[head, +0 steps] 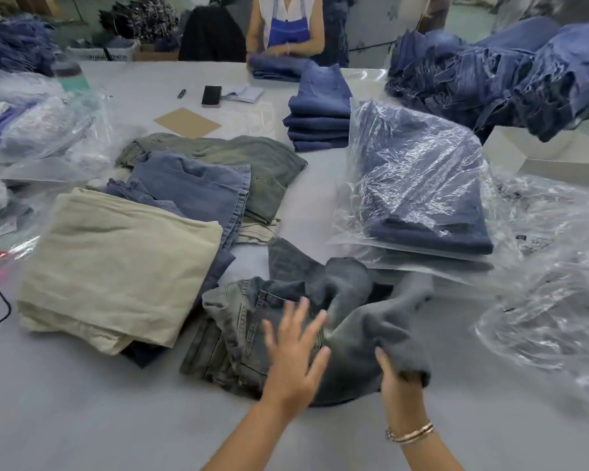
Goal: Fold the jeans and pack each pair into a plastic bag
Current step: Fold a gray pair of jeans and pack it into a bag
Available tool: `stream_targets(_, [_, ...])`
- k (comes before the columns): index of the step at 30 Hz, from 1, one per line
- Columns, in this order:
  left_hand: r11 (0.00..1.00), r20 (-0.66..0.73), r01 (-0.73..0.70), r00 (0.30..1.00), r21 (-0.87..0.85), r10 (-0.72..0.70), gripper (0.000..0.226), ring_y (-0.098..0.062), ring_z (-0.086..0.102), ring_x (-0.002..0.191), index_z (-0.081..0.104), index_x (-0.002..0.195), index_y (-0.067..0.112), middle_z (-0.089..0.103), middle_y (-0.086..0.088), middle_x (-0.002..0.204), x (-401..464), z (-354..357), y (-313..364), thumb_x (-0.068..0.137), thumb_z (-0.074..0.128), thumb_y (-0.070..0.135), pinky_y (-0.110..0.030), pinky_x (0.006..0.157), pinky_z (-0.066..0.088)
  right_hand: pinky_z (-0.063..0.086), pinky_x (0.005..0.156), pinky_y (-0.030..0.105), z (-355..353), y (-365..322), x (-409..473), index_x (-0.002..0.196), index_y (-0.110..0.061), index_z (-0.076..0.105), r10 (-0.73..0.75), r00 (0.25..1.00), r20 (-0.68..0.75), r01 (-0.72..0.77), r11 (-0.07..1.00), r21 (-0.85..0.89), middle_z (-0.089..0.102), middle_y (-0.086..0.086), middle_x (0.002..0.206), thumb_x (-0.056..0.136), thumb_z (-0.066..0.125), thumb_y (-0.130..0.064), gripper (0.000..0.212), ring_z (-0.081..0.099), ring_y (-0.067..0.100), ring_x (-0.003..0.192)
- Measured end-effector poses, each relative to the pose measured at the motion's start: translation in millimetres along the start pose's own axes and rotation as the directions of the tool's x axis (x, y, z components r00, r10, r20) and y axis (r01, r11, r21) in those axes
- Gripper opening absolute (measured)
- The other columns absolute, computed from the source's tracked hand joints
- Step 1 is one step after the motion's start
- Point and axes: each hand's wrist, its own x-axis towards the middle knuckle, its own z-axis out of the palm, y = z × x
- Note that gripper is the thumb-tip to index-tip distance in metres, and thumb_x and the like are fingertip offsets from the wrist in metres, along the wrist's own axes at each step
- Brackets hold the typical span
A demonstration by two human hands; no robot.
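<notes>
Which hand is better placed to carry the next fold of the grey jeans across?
Probably the right hand: it already grips a raised fold of the grey jeans, while the left hand lies open and flat on them, suited to holding them down.

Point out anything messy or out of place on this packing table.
The grey jeans under the hands lie bunched and unfolded, unlike the neat navy stack. Loose empty plastic bags lie crumpled at right. Nothing looks spilled or damaged.
</notes>
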Motion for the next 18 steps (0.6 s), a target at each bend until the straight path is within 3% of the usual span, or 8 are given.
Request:
stream_targets(2, [0.854,0.163,0.157,0.983,-0.496,-0.086,0.075,-0.005,0.024,0.143,0.028,0.144,0.028,0.031,0.01,0.153,3,-2,21,0.084,0.049,0.068,-0.042,0.119,0.016,0.039,0.053,-0.003,-1,-14,-13,0.041,-0.046,0.057,0.105,0.945,0.31,0.019,0.929,-0.37,0.045,-0.032,0.039,0.038,0.049,-0.077,0.032,0.051,-0.011,0.045])
stream_targets(4, [0.683,0.201,0.302,0.953,-0.664,-0.226,0.092,-0.003,0.036,0.137,0.029,0.144,0.024,0.039,0.01,0.149,8,-6,31,0.073,0.061,0.072,-0.032,0.113,0.033,0.038,0.054,-0.003,8,-23,-18,0.035,-0.049,0.055,0.14,0.846,0.515,0.153,0.861,-0.485,0.043,-0.026,0.038,0.024,0.037,-0.092,0.048,0.047,-0.01,0.044])
stream_targets(5, [0.67,0.202,0.322,0.946,-0.669,-0.254,0.091,-0.003,0.039,0.135,0.031,0.144,0.024,0.041,0.009,0.147,10,-10,34,0.072,0.064,0.069,-0.029,0.11,0.037,0.035,0.067,-0.008,10,-26,-17,0.046,-0.044,0.064,-0.051,0.853,0.519,0.345,0.802,-0.488,0.061,-0.006,0.072,0.038,0.05,-0.09,0.049,0.051,-0.006,0.056])
stream_targets(6, [0.633,0.204,0.33,0.942,-0.701,-0.266,0.081,-0.005,0.044,0.132,0.036,0.141,0.024,0.045,0.007,0.145,13,-14,34,0.076,0.065,0.062,-0.028,0.106,0.04,0.026,0.083,-0.009,12,-28,-13,0.065,-0.032,0.074,-0.265,0.833,0.485,0.502,0.732,-0.462,0.041,-0.029,0.076,0.054,0.066,-0.065,0.036,0.052,0.0,0.072])
stream_targets(7, [0.586,0.215,0.35,0.933,-0.731,-0.289,0.065,-0.009,0.049,0.128,0.041,0.138,0.024,0.05,0.002,0.142,17,-21,35,0.083,0.063,0.053,-0.03,0.103,0.043,0.015,0.094,-0.005,18,-33,-10,0.089,-0.015,0.075,-0.387,0.774,0.502,0.622,0.61,-0.49,0.072,-0.001,0.084,0.06,0.07,-0.04,0.038,0.051,0.006,0.09])
stream_targets(10, [0.388,0.297,0.441,0.877,-0.809,-0.377,0.057,-0.016,0.059,0.119,0.051,0.132,0.025,0.06,-0.001,0.131,27,-40,30,0.085,0.055,0.056,-0.039,0.099,0.047,0.007,0.108,0.007,24,-23,-5,0.141,-0.023,0.04,-0.107,0.667,0.737,0.642,0.585,-0.496,0.034,0.0,0.151,0.091,0.053,-0.036,0.053,0.026,0.012,0.139])
stream_targets(15, [0.827,0.338,0.485,0.858,-0.285,-0.387,0.04,-0.006,0.061,0.103,0.064,0.107,0.033,0.065,0.009,0.112,42,-63,18,0.073,0.068,0.054,-0.033,0.093,0.05,0.015,0.108,0.013,35,-11,-5,0.143,-0.025,0.037,0.052,0.501,0.864,0.692,0.575,-0.436,0.037,-0.007,0.148,0.093,0.047,-0.033,0.052,0.027,0.012,0.137])
stream_targets(18, [0.814,0.176,0.455,0.89,-0.36,-0.42,0.011,-0.011,0.064,0.099,0.069,0.093,0.033,0.071,0.011,0.096,46,-67,18,0.091,0.062,0.025,-0.024,0.084,0.052,0.029,0.095,0.002,35,-13,-10,0.12,-0.017,0.062,-0.01,0.635,0.772,0.265,0.942,-0.206,0.057,-0.017,0.119,0.086,0.053,0.003,0.039,0.046,-0.006,0.116])
